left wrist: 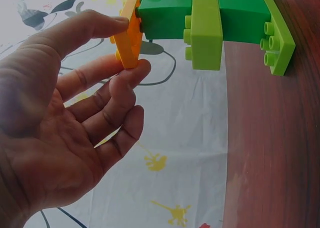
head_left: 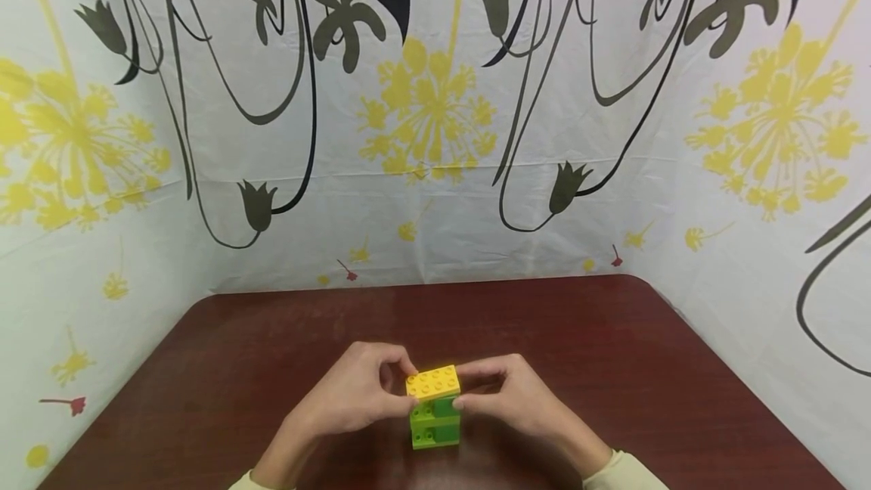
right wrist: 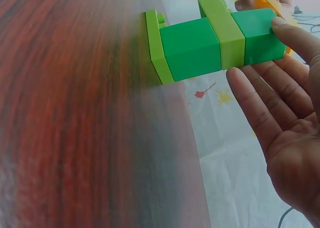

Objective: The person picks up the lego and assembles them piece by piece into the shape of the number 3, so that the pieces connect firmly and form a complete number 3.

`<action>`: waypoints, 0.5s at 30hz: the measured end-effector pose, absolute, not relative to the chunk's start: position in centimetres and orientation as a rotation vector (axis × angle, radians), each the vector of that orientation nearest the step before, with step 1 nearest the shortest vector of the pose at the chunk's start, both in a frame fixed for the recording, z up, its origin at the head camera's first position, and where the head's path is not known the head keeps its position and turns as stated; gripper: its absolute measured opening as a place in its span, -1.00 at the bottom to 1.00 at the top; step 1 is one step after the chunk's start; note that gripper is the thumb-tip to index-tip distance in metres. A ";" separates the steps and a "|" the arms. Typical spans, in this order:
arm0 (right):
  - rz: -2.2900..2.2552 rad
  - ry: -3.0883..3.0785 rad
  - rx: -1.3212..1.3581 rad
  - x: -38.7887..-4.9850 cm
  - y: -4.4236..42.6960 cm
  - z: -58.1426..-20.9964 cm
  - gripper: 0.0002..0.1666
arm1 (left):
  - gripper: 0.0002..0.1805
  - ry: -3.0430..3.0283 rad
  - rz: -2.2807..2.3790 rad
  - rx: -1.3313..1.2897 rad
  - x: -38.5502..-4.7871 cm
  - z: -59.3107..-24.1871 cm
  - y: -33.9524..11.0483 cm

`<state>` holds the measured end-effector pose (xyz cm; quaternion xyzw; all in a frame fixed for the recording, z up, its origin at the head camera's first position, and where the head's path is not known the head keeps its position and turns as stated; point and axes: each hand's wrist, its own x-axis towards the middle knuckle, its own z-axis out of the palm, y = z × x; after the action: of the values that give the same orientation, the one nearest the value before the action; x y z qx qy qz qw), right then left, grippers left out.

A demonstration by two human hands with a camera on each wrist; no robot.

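A small tower of toy building blocks stands on the table. From the bottom it has a light green base plate [right wrist: 157, 50], a dark green block [right wrist: 192, 48], a light green block [left wrist: 206, 33] and another dark green block [right wrist: 260, 35]. Over its top, a flat yellow brick [head_left: 433, 383] with studs sits slightly tilted; the left wrist view shows a gap on one side. My left hand [head_left: 347, 392] pinches this brick between thumb and fingers. With thumb and fingers, my right hand [head_left: 513, 395] holds the upper dark green block from the right, close to the yellow brick.
Under the tower lies a dark reddish-brown table [head_left: 306, 324] with rounded far corners. A white cloth [head_left: 435, 225] printed with yellow and dark flowers hangs behind the table and along both sides.
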<state>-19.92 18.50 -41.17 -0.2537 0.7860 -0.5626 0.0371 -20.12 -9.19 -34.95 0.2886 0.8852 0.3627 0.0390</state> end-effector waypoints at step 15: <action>-1.785 2.382 -0.926 -19.9 18.5 -41.4 -0.48 | -0.81 2.735 1.093 0.924 -20.1 -34.9 -9.1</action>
<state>-19.92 18.51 -41.41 -0.2972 0.7640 -0.5725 0.0123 -20.11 -9.10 -34.95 0.2993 0.8857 0.3539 0.0272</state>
